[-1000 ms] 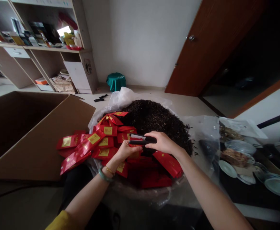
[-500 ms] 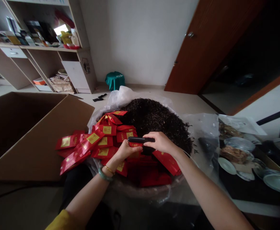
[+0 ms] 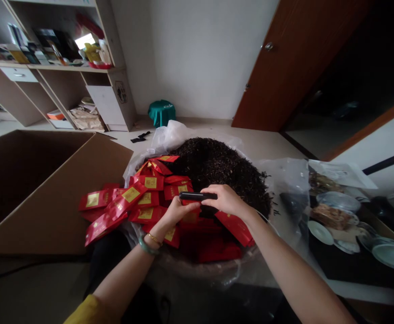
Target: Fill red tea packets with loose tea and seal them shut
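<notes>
My right hand [image 3: 226, 199] is closed round one end of a slim black bar-shaped device [image 3: 193, 196], which looks like a handheld bag sealer. Just under it, my left hand [image 3: 180, 211] pinches a red packet [image 3: 189, 217] whose top edge meets the device; the fingertips are partly hidden. Many red foil packets with gold labels [image 3: 129, 194] lie heaped to the left and below my hands. Beyond them rises a mound of dark loose dried leaves [image 3: 217, 157], resembling tea, on clear plastic sheeting [image 3: 175, 130].
An open cardboard box [image 3: 65, 198] stands on the left. On the right, a dark tray [image 3: 332, 261] holds pale dishes [image 3: 320, 232] and a bag of brown dried material [image 3: 332, 217]. A thin white cord [image 3: 266, 218] runs past my right wrist. Shelving, a green bin [image 3: 162, 113] and a brown door are behind.
Almost nothing differs. Both hands hold the device and the packet in nearly the same place, with only a very slight shift.
</notes>
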A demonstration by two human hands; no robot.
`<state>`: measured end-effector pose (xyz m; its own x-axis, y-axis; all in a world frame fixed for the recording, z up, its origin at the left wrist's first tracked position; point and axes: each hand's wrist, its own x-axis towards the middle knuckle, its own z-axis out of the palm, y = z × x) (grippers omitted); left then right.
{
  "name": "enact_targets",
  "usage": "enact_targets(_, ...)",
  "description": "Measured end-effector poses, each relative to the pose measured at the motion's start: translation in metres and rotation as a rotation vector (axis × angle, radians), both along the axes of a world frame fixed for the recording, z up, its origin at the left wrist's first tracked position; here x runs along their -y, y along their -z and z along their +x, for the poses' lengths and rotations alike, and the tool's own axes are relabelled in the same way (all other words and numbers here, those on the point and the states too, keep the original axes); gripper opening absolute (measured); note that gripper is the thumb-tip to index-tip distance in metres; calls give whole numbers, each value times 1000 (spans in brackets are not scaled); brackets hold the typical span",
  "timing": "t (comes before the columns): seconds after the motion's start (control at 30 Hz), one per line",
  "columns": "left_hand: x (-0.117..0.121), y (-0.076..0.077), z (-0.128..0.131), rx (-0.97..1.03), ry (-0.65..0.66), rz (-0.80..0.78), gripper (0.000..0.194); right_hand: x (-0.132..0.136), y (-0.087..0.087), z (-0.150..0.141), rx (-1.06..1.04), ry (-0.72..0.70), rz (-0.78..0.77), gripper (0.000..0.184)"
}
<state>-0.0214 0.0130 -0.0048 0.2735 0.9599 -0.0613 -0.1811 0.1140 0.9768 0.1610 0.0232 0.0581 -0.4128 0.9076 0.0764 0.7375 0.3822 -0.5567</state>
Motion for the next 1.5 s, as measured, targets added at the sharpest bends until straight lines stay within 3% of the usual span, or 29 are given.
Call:
enact_targets(0.23, -6, 3, -2, -75, -250, 20, 37, -15, 19, 28, -101, 82, -46, 45)
enact_targets(0.4, -5, 3, -5, -50, -365, 30, 33, -16, 48, 46, 14, 98, -158, 44)
enact_targets(0.53, -3, -3, -6, -53, -392, 28, 37, -13, 66, 52, 132, 122, -120, 46)
enact_targets(0.63, -2, -7, -4, -55, -347, 28, 43, -9, 64, 46, 29, 196, -38, 43)
enact_targets(0.77, 3, -13, 3, -109, -262, 76, 47, 5, 49, 16, -413, 179, 15, 38)
enact_targets(0.87, 9, -17, 10, -137, -210, 123, 50, 18, 39, -8, -567, 169, 62, 24)
enact_targets(0.97, 13, -17, 12, -157, -158, 122, 55, 25, 33, -16, -638, 213, 58, 23)
enact_targets(1.23, 8, -21, 3, -220, -34, 134, 55, 26, 31, -5, -631, 185, 18, 17)
enact_targets(1.4, 9, -28, 0, -287, -118, 280, 45, 26, 41, -5, -692, 194, -98, 21)
enact_targets(1.5, 9, -28, -2, -302, -179, 246, 42, 27, 49, -2, -828, 201, -199, 35)
